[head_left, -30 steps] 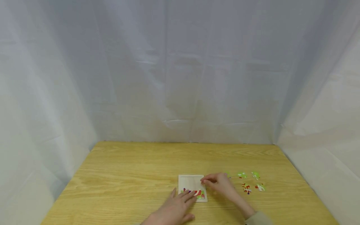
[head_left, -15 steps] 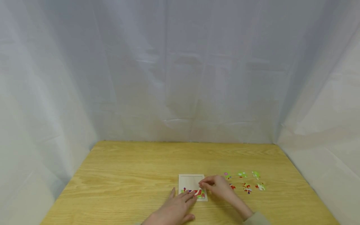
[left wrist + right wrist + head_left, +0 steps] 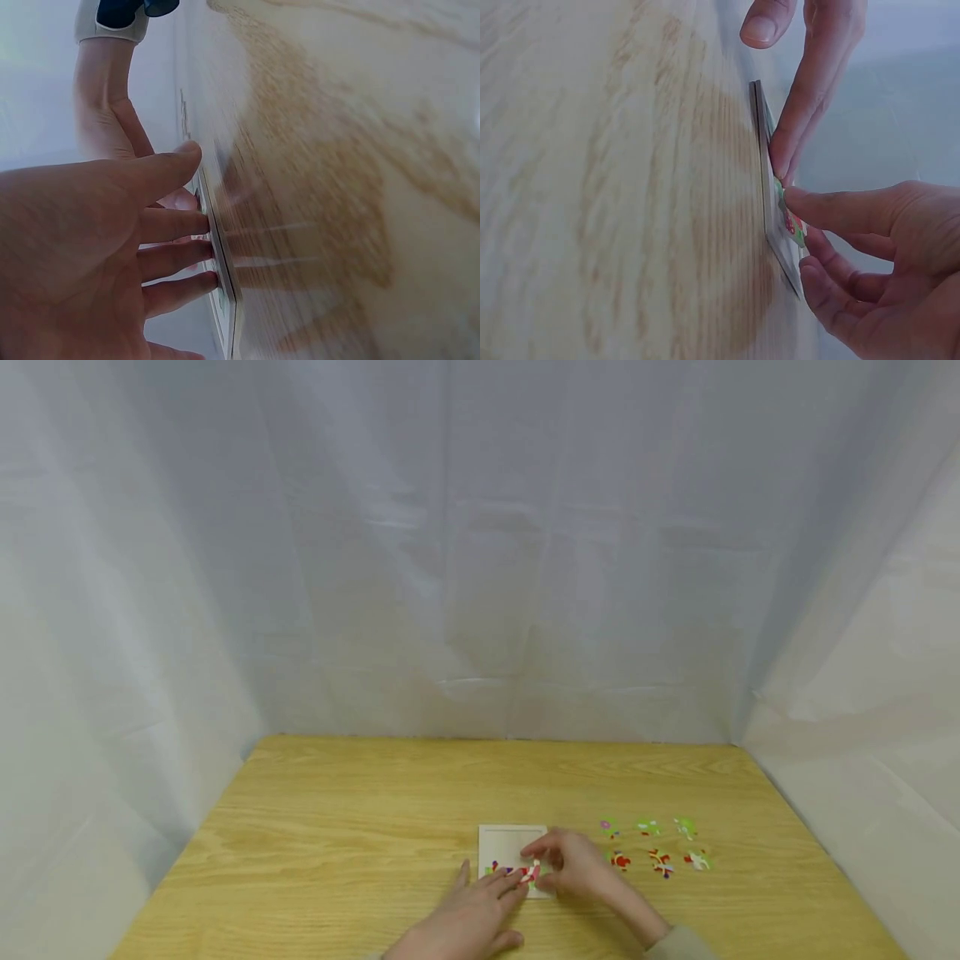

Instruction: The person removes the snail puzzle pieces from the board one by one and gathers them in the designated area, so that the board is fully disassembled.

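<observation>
A shallow wooden puzzle tray lies near the front of the table, with colourful jigsaw pieces along its lower part. My left hand rests on the tray's lower edge, fingers straight and spread, partly covering those pieces. At the tray's lower right, my right hand pinches a green and red puzzle piece between thumb and fingers. In the right wrist view that piece tilts up from the tray surface, close to the left fingertips. The right hand hides the tray's right edge in the head view.
Several loose puzzle pieces lie in two rows to the right of the tray, among them a red one and a green one. The wooden table ends at pale curtains behind and at both sides.
My right hand has moved down from the tray's upper right side to its lower right, its fingers now more spread around a piece there. The left hand has stayed in place.
</observation>
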